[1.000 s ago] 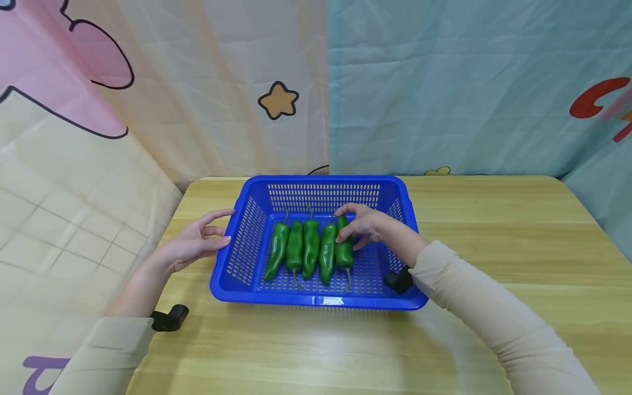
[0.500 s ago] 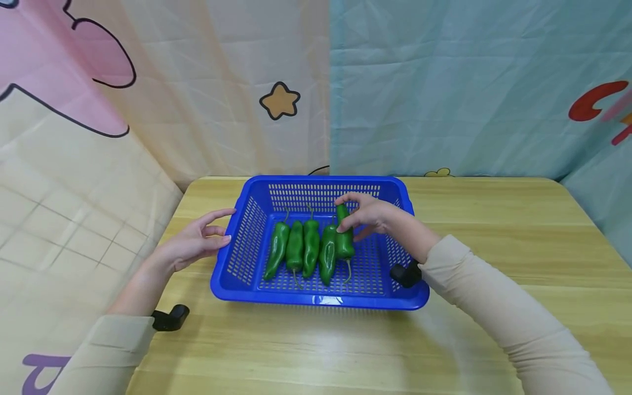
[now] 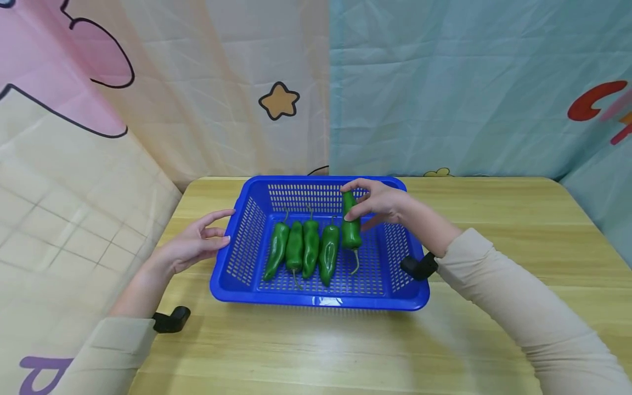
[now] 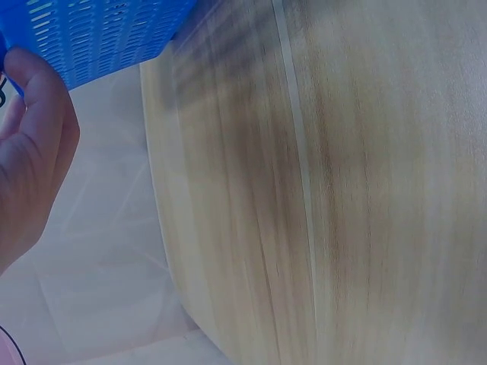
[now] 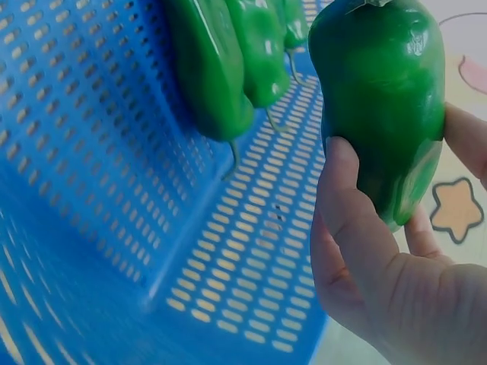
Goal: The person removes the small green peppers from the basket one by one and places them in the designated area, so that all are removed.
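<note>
My right hand (image 3: 377, 203) grips a green pepper (image 3: 351, 233) between thumb and fingers and holds it raised, tilted with its stem down, over the right part of a blue plastic basket (image 3: 266, 298). The right wrist view shows the held pepper (image 5: 384, 99) close up, with the thumb on one side and fingers on the other. Several other green peppers (image 3: 311, 247) lie side by side on the basket floor, left of the held one. My left hand (image 3: 197, 241) touches the basket's left rim with the tips of its thumb and index finger, spread apart along it.
The basket stands on a light wooden table (image 3: 321, 351), near its back edge. Patterned curtains (image 3: 434, 93) hang behind and beside the table. A black wrist camera (image 3: 418, 267) on the right arm overlaps the basket's right wall in the head view.
My right hand has lifted the rightmost pepper off the basket floor, moving up and slightly right with it. The left hand, the basket and the other peppers stay put.
</note>
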`<action>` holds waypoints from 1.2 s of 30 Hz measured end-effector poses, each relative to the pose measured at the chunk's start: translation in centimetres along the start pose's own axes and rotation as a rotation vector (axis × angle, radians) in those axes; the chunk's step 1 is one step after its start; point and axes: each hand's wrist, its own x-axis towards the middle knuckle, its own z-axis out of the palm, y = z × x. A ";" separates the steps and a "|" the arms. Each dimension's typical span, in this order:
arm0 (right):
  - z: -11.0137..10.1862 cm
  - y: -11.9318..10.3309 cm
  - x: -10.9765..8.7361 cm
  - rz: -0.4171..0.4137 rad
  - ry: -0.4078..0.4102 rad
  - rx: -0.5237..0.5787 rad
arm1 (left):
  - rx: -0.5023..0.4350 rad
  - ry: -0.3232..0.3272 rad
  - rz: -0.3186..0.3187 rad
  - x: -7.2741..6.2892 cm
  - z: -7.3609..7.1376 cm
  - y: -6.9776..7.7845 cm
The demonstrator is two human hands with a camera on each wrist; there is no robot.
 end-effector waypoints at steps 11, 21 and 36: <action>-2.2 -0.9 -1.5 -0.024 0.030 -0.002 | -0.012 -0.008 0.010 0.1 0.0 0.0; -3.7 -0.6 -2.8 -0.033 0.068 0.012 | -0.020 -0.003 0.010 -0.1 0.1 0.2; -5.6 0.2 -4.1 -0.054 0.075 0.001 | -0.013 0.002 0.005 -0.1 0.2 0.2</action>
